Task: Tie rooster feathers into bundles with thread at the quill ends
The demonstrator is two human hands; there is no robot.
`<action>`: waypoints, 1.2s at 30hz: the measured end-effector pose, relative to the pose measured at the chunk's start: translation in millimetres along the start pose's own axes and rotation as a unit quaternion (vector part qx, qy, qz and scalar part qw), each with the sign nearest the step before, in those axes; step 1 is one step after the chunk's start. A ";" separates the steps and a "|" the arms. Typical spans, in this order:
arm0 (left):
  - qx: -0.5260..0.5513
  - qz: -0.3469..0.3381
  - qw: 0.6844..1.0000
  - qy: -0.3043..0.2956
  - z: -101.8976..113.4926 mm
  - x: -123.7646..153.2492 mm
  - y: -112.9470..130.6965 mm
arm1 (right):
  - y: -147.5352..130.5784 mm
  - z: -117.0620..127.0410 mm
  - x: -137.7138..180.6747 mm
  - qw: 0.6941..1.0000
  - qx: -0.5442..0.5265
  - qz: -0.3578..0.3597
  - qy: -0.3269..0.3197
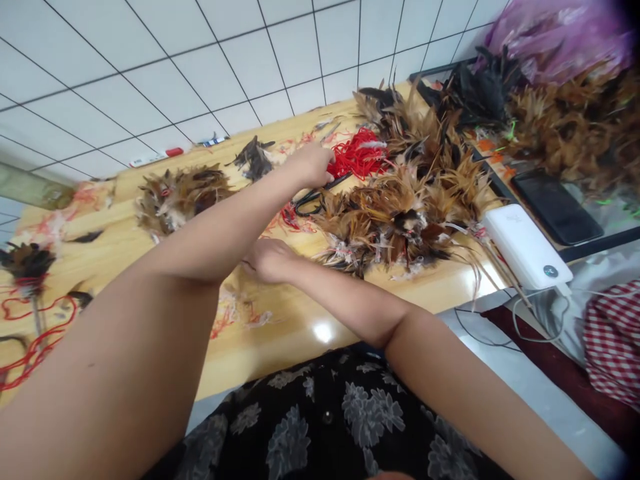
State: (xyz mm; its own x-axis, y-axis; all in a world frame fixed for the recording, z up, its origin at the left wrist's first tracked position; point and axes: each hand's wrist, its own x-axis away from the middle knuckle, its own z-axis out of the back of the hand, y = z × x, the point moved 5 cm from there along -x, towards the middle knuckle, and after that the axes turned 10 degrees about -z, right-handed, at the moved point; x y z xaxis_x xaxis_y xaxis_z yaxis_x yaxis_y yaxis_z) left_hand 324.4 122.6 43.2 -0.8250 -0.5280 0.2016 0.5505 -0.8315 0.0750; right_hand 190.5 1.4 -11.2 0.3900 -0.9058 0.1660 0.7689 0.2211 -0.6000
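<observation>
My left hand (316,165) reaches across the table with curled fingers. Its fingertips pinch at the left edge of a tangled heap of red string (361,153). Below the left forearm, my right hand (273,260) is closed low over the table. The forearm partly covers its fingers, so what they hold cannot be made out. Dark-handled scissors (309,203) lie just under my left hand. Right of both hands spreads a large pile of brown feather bunches (385,213). A smaller brown feather bunch (187,193) sits behind my left forearm.
At far left lies a feather-tipped stick (31,270) with red string (55,343). A marker (156,157) rests by the tiled wall. A white power bank (527,247), a black phone (557,207), more feathers (575,127) and a purple plastic bag (560,40) are at right.
</observation>
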 end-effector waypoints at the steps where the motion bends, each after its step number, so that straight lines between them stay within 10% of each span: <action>1: -0.003 0.006 1.000 -0.010 -8.7 -13.1 -3.2 | -1.2 1.3 1.2 1.000 0.005 -0.009 -0.011; 5: 0.039 0.031 0.999 -0.001 -4.9 -33.1 -13.1 | -6.0 1.4 1.4 0.999 -0.003 -0.021 -0.047; 12: 0.307 0.112 0.915 0.238 93.1 -60.4 -13.0 | -4.7 -9.2 -1.2 1.000 0.008 0.007 0.004; 17: 0.313 0.082 0.911 0.257 111.3 -58.6 -4.3 | -4.0 -12.3 -1.3 0.999 0.009 0.025 0.019; 26: -0.065 0.062 0.993 -0.072 47.8 -37.6 -27.0 | -4.9 -10.4 -5.7 1.000 -0.007 0.002 -0.018; 36: -0.024 0.087 0.995 -0.036 -9.9 -44.6 -50.6 | -7.9 0.1 0.0 0.999 0.007 -0.010 -0.047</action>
State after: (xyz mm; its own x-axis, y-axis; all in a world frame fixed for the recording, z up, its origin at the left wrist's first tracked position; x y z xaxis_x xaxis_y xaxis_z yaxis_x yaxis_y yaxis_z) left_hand 332.1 186.5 20.8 -0.7054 -0.6528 0.2761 0.6763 -0.7365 -0.0135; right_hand 184.5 -0.2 -6.4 0.4197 -0.8724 0.2505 0.7841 0.2094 -0.5843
